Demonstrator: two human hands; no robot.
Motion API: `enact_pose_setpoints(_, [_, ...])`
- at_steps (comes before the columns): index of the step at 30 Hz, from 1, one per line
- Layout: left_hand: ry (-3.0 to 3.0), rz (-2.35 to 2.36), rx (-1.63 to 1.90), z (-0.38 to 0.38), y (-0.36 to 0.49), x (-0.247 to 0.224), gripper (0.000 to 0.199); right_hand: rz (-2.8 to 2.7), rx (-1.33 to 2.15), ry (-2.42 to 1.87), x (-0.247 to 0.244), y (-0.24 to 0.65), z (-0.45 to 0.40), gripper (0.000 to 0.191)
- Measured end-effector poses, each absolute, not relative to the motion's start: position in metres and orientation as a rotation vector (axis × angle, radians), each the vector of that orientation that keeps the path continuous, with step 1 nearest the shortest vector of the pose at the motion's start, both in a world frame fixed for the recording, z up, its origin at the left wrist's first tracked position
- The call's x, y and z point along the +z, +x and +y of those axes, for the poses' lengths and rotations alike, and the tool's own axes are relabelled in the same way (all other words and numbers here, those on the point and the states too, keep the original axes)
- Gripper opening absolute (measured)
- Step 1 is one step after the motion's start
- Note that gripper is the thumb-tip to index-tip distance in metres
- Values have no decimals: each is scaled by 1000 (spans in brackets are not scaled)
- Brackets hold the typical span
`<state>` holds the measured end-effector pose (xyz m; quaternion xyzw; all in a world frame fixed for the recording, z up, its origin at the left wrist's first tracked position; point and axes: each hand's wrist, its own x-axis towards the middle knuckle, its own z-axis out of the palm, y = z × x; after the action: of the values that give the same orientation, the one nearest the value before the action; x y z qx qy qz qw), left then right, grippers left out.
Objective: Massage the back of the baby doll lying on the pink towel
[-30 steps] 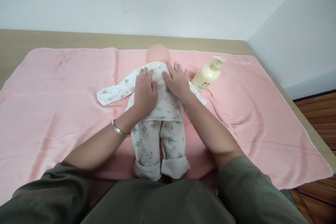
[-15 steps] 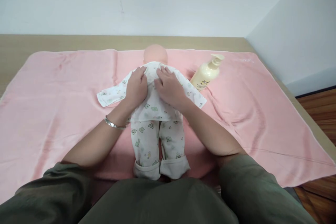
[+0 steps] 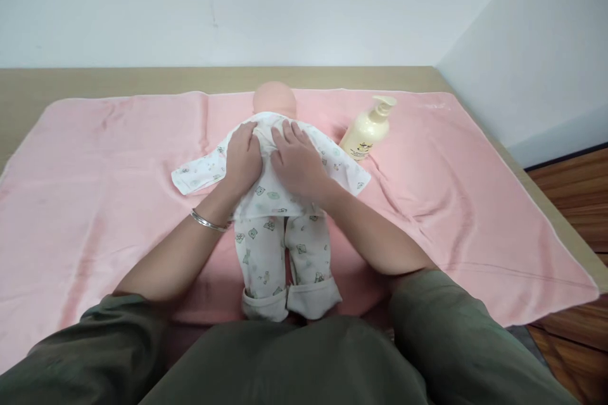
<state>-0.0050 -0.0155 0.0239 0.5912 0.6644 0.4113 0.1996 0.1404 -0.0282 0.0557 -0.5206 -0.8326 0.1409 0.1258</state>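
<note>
A baby doll [image 3: 274, 100] lies with its bald head away from me and no face showing. It wears a white printed top [image 3: 270, 199] with the sleeves spread to both sides and matching trousers [image 3: 263, 253] with cuffs turned up. My left hand [image 3: 244, 155] rests on the left upper part of the top, fingers stretched toward the head. On the right upper part, my right hand [image 3: 299, 161] lies flat with its fingers somewhat apart. Both palms touch the cloth, and neither hand grasps anything. A silver bangle [image 3: 206, 221] circles my left wrist.
A cream pump bottle [image 3: 367, 133] stands just beyond the doll's right sleeve. Beneath everything a pink blanket [image 3: 118, 202] covers most of the wooden table [image 3: 142, 79]. White walls rise behind and to the right, and brown wood [image 3: 574, 193] shows at the lower right.
The whole view has shifted slightly, so the doll and bottle appear a little further left. My right hand's fingers look slightly more spread; both hands stay on the top.
</note>
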Motion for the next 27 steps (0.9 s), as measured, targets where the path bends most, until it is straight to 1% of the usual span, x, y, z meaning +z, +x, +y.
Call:
enact_pose_setpoints(4, [1755,1879,1047,-38,15,28,65,-2315,515,-1601,51,163,20,65])
enact_pose_setpoints(7, [1750,1863,1027,-40,18,30,65,-2336,552,-1606,48,171,34,67])
enact_pose_setpoints(13, [1630,1914,1064,-14,-4,30,59,-2384,309,-1542,51,146,-17,66])
enact_pose_setpoints(15, [1681,1929,1046,-16,-2,30,60,-2381,333,-1547,52,142,-20,67])
enact_pose_setpoints(19, [1849,1908,991,-36,17,29,64,-2278,421,-1670,50,154,10,64])
enact_pose_setpoints(22, [1898,1873,975,-42,22,27,66,-2265,389,-1693,48,159,20,63])
enact_pose_setpoints(24, [1817,1887,991,-34,15,24,64,-2285,315,-1689,48,152,7,64])
enact_pose_setpoints(27, [1718,1847,1073,-14,-5,16,55,-2357,279,-1626,54,137,-28,67])
